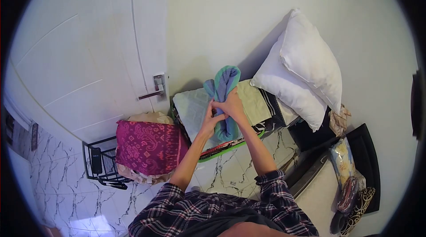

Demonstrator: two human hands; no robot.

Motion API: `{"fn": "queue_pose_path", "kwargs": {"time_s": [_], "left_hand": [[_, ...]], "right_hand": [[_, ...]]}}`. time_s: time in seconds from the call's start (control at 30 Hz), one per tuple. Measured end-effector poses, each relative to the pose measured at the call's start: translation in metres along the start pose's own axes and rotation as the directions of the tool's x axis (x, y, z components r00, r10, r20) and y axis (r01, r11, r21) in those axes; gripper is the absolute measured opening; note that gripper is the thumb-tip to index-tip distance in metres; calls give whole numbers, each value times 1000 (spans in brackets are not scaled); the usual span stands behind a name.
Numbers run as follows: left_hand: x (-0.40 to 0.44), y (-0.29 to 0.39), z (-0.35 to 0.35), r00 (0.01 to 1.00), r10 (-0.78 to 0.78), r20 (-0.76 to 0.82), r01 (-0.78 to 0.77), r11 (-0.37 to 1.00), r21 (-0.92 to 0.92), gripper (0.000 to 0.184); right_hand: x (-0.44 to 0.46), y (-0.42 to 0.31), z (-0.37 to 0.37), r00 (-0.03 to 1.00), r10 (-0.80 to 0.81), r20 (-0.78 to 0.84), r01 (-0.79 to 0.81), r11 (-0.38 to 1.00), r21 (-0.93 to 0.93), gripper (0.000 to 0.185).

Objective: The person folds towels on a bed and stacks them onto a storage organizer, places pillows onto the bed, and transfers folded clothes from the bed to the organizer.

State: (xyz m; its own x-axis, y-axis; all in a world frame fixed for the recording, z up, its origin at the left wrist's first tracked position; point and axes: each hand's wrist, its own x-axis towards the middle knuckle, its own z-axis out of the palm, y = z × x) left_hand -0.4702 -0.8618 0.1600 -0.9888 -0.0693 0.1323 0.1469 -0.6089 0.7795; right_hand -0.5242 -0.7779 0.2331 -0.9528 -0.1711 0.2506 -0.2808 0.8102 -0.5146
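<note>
A teal and blue towel [226,82], rolled or folded into a thick bundle, is held upright in front of me. My left hand [210,119] wraps its near left side, and my right hand [232,106] grips its right side, with the fingers of both hands close together at its middle. Beneath and behind the bundle lie a pale folded towel [188,104] and a cream folded cloth [256,104], on top of a stack of textiles with a green rim along its near edge.
A magenta patterned cloth [151,148] covers a black wire rack [104,143] at left. White pillows [310,55] lean against the wall at right. The white door [88,59] has a handle. Wrapped packages [344,159] lie at lower right, above a marble-look floor [57,183].
</note>
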Motion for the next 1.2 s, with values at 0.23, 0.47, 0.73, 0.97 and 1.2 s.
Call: {"fn": "queue_pose_path", "kwargs": {"time_s": [0.23, 0.47, 0.73, 0.97, 1.2], "left_hand": [[13, 40, 39, 946, 41, 320, -125, 961, 248, 61], [27, 66, 16, 829, 552, -89, -385, 679, 624, 67], [8, 87, -74, 961, -272, -52, 266, 959, -92, 68], [1, -5, -113, 899, -280, -336, 288, 957, -26, 69], [12, -3, -96, 926, -105, -363, 188, 961, 202, 84]], "right_hand": [[-13, 8, -82, 982, -2, -191, 41, 979, 200, 64], [-15, -15, -152, 999, -30, -31, 42, 545, 837, 59], [39, 62, -51, 850, -21, 526, -504, 258, 824, 55], [43, 120, 69, 724, 89, 684, -608, 551, 572, 57], [40, 129, 43, 836, 75, 544, -488, 557, 672, 56]]}}
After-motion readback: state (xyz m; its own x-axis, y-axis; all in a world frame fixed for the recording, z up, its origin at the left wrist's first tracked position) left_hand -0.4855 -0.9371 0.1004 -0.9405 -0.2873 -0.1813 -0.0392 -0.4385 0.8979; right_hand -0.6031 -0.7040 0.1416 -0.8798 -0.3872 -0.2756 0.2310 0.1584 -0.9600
